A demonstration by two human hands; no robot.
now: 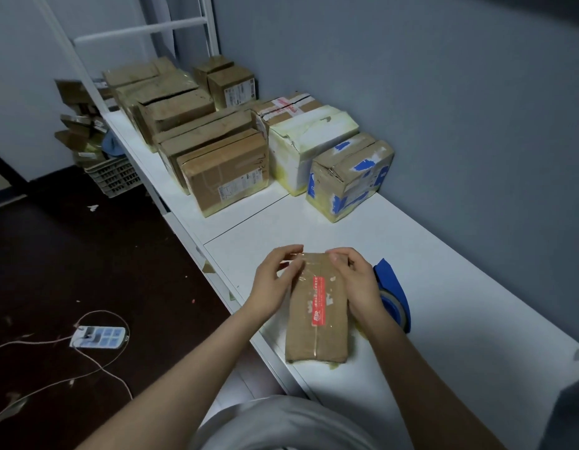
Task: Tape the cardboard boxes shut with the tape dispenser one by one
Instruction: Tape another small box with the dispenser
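From the head view, we look down at a small flat cardboard box [317,329] lying near the front edge of a white counter [444,287]. Clear tape runs along its top. The left hand [275,280] presses fairly straight fingers onto the tape at the far end, while the right hand [353,277] curls round the far corner. The blue tape dispenser [393,287] lies set down just beside it. We judge this box nearly sealed; the stacked boxes [223,164] farther along seem to include some with open seams.
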